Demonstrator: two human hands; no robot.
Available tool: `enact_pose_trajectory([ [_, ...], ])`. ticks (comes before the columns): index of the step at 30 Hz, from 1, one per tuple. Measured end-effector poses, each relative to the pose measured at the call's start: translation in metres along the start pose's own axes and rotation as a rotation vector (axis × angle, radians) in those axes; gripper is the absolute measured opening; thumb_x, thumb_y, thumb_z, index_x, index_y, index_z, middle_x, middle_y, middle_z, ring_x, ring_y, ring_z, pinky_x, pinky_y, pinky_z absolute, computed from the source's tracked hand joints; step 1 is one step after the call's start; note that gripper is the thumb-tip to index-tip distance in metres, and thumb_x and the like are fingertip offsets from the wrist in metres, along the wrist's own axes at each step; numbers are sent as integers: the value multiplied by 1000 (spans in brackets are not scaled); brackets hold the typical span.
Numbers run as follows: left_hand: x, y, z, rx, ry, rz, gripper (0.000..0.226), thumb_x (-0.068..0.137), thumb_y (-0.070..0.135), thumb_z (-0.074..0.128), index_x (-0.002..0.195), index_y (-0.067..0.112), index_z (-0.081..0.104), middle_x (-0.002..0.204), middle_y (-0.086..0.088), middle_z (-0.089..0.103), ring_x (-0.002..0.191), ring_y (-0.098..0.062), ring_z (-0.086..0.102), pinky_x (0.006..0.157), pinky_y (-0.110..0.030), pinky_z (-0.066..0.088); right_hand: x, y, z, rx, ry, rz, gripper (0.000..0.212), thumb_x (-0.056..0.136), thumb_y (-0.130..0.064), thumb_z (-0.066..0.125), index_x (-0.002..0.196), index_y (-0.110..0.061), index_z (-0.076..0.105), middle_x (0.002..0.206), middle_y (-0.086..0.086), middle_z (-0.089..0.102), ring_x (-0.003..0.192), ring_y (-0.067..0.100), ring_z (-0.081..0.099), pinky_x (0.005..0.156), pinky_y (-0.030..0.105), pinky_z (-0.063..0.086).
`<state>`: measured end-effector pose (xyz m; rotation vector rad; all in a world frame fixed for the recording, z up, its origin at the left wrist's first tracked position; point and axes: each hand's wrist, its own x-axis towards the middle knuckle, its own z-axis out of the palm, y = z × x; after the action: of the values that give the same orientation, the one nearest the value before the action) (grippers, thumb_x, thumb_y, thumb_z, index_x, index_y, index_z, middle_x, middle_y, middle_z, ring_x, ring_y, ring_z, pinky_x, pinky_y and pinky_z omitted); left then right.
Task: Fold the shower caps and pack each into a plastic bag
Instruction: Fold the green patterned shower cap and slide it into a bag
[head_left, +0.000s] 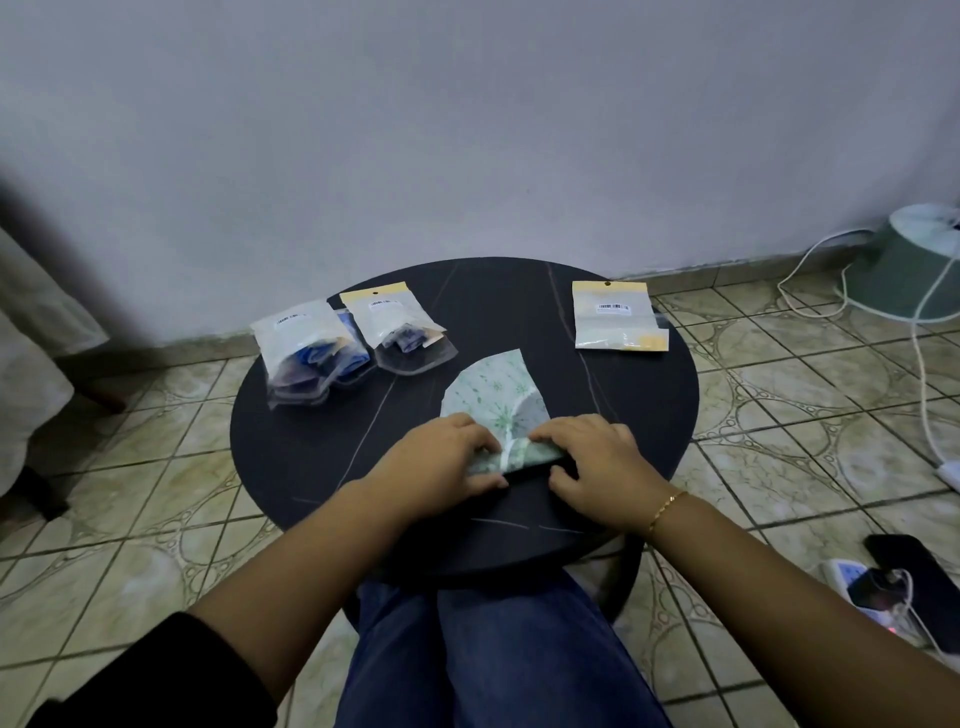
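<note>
A pale green leaf-print shower cap lies half folded in the middle of the round black table. My left hand and my right hand both pinch its near edge, which is rolled over towards me. An empty plastic bag with a yellow header lies flat at the table's back right. At the back left sit packed bags with blue caps inside, and a second pile beside them.
A grey wall rises just behind the table. On the tiled floor at right stand a green fan base with white cables, a power strip and a dark phone. My blue-jeaned knees are under the table's near edge.
</note>
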<state>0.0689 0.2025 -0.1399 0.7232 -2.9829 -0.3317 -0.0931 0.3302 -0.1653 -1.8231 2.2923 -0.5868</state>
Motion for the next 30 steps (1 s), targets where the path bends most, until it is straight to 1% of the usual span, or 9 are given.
enact_pose_trajectory([
  [4,3,-1,-7,-107,-59,-35,31,89,45,57,110,24,68,104,4,57,96,-14,56,84,-27,45,3,5,-1,212,1,123,33,93,-30,53,126,-34,53,126,-9,54,125,11,41,104,23,19],
  [6,3,-4,-9,-186,-89,-66,31,92,45,53,93,19,70,94,-4,61,88,-18,59,80,-31,47,6,8,-4,389,7,182,22,91,-33,58,113,-35,58,113,-12,61,118,13,51,110,37,29],
  [8,4,-6,-10,-302,-113,-141,36,91,46,54,77,15,67,83,-10,63,77,-22,58,74,-33,47,8,8,-6,465,21,242,4,88,-35,61,91,-38,59,94,-18,62,105,14,58,102,44,38],
  [11,6,-7,-8,-499,-81,-247,25,83,45,66,84,21,67,89,-5,68,81,-16,60,80,-32,49,11,4,-9,518,39,319,10,87,-34,63,78,-32,63,84,-15,63,94,16,59,95,43,44],
  [15,10,-9,-8,-552,-82,-278,20,81,42,70,78,23,62,90,1,66,81,-10,56,81,-30,47,12,-5,-13,591,76,384,14,90,-27,61,81,-18,69,86,-5,66,90,18,61,82,33,50],
  [19,14,-8,-6,-549,-75,-284,19,85,38,66,75,24,60,82,3,62,73,-9,52,72,-25,44,16,-4,-10,497,72,444,24,91,-32,58,76,-18,70,91,-1,67,105,26,57,94,43,45],
  [22,16,-8,-3,-508,-61,-302,21,87,40,64,73,25,59,71,6,54,63,-8,46,63,-24,39,18,-7,-7,310,59,422,28,95,-32,50,96,-13,70,105,3,64,118,30,45,99,42,39],
  [26,20,-8,-3,-439,-86,-336,22,86,44,63,75,25,60,68,5,54,60,-9,46,62,-24,38,7,-16,-3,-12,134,157,43,95,-16,44,135,-33,45,142,-9,39,131,18,31,100,37,26],
  [30,26,-4,-7,-347,-123,-369,21,86,45,63,80,24,60,67,10,53,63,-5,47,62,-23,37,-3,-16,2,-161,36,1,53,92,-11,38,139,-37,38,146,-19,35,137,4,22,102,36,16],
])
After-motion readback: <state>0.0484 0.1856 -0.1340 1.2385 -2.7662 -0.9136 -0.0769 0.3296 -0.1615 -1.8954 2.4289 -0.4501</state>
